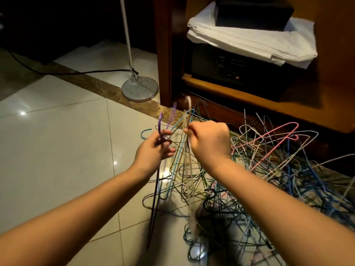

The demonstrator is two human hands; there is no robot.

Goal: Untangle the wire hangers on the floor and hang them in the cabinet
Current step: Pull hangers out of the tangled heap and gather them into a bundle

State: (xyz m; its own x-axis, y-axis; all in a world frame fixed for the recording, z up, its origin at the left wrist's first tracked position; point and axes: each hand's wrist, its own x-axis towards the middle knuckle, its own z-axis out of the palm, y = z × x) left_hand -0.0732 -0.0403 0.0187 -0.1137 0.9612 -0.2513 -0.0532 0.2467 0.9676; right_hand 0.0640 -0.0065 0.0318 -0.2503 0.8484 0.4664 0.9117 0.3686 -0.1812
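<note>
Right hand (209, 143), hanger (186, 120); cabinet's (163, 54) probable safe (230, 64)

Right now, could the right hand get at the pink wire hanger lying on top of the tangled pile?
Probably, once freed: the right hand grips a pale wire hanger. The pink wire hanger sits uncovered atop the tangled pile to its right, nothing in between.

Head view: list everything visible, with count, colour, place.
cabinet: one, brown wood, upper right
safe: one, black, cabinet shelf
cloth: one, white, folded on safe
box: one, black, on cloth
lamp: one, silver, floor left of cabinet
cable: one, black, across floor
hanger pile: many, mixed colours, floor before cabinet
purple hanger: one, purple, in left hand
pale hanger: one, whitish, in right hand
left hand: one, grips purple hanger
right hand: one, pinches pale hanger
</note>
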